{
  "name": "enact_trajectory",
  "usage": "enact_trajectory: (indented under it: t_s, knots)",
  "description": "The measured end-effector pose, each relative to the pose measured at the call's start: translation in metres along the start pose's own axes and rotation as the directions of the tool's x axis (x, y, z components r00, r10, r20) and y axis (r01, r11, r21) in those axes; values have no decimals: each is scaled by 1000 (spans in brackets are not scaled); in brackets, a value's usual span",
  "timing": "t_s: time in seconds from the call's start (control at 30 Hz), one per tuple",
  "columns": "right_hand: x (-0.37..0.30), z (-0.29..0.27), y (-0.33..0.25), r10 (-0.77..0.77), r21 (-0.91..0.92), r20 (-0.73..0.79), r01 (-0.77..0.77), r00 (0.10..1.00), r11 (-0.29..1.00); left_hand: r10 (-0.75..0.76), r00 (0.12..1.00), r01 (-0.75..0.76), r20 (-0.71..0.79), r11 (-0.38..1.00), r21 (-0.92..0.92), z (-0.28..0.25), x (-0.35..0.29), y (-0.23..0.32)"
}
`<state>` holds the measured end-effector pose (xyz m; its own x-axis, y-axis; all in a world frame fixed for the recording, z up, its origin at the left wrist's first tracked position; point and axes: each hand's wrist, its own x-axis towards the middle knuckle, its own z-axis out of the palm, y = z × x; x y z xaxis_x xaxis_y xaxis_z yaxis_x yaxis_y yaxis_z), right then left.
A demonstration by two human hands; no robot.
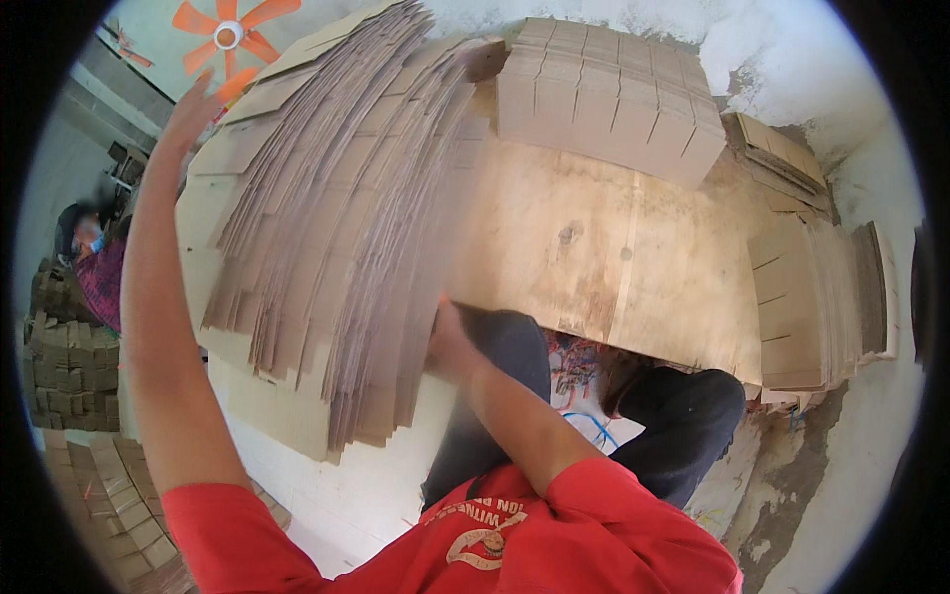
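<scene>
Cardboard sheets [332, 213] between open, empty left hand [191, 111] and right hand [450, 335], grip unclear.

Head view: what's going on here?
A person has both arms around a big fanned stack of cardboard sheets. The left hand is up by its far left side; the right hand is at its near right edge, too blurred to judge the grip. Slotted cardboard stands at the back of the wooden board, with another stack at right.

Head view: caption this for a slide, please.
Right hand at the lower right of a fanned cardboard stack, left hand at its upper left, wooden board alongside.
</scene>
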<state>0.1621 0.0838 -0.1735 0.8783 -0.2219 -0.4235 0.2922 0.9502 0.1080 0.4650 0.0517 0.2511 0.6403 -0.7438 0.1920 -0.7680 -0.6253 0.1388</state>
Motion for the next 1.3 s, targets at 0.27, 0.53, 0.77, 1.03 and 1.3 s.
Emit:
enact_trajectory:
  t_s: [0.27,0.53,0.77,1.03,1.3]
  knots:
    - [27,-23,-3,3,-33,-36,-4,999,999,-294,924,377,243,807,-455,30,-3,-92]
    - [21,-14,4,-23,-49,-78,19,997,999,-260,867,496,425,540,-680,85,6,-131]
    - [29,-19,-5,-43,-83,-70,37,997,996,-142,946,323,290,393,-861,76,-23,-72]
    - [27,-8,-5,-31,-29,24,32,999,999,30,945,212,326,700,-681,20,-47,-58]
    - [9,11,-8,-11,-11,-28,10,1000,1000,112,895,304,432,556,-774,46,-98,-66]
